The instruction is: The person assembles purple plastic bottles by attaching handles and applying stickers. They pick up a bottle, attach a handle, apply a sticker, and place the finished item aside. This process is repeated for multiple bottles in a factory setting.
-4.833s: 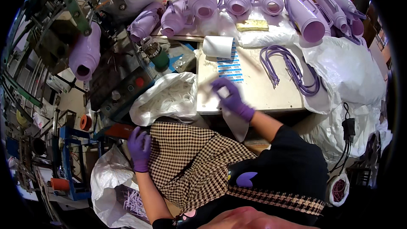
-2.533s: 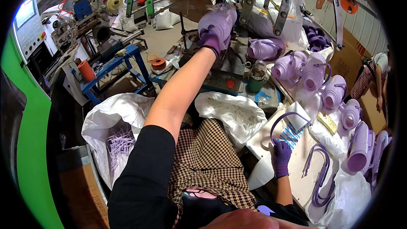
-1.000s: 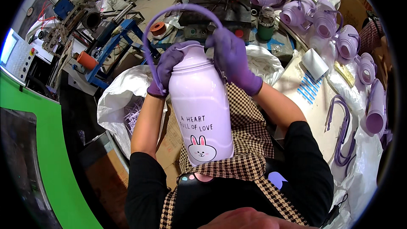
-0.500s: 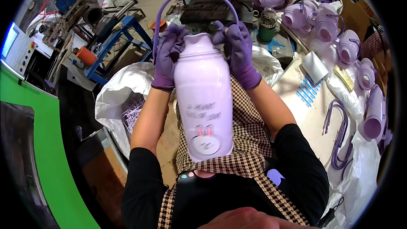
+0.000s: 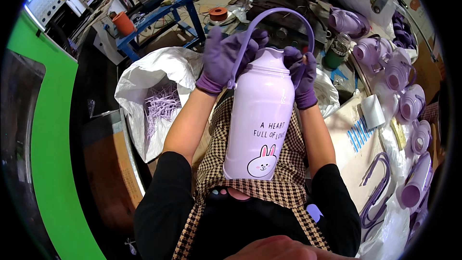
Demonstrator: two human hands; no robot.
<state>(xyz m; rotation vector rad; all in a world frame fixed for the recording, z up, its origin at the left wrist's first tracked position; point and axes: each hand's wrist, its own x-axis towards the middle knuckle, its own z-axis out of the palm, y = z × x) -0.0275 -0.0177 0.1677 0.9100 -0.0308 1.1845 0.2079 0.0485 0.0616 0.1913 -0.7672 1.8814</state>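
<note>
Flask of glossy lilac plastic (image 5: 262, 101) rests against a brown-checked cloth apron (image 5: 274, 188) — seemingly lap-steadied, freeing both hands: purple-gloved left hand (image 5: 222, 60) open beside the arched purple plastic handle (image 5: 280, 10), purple-gloved right hand (image 5: 305, 83) curled around its right side.

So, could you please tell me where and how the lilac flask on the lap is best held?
I'd take the flask by the middle of its body, one palm from each side: it is smoothly rounded there, and both sides look free below the left hand and right hand. I'd avoid the arched handle; I cannot tell whether its ends are fastened.
</note>
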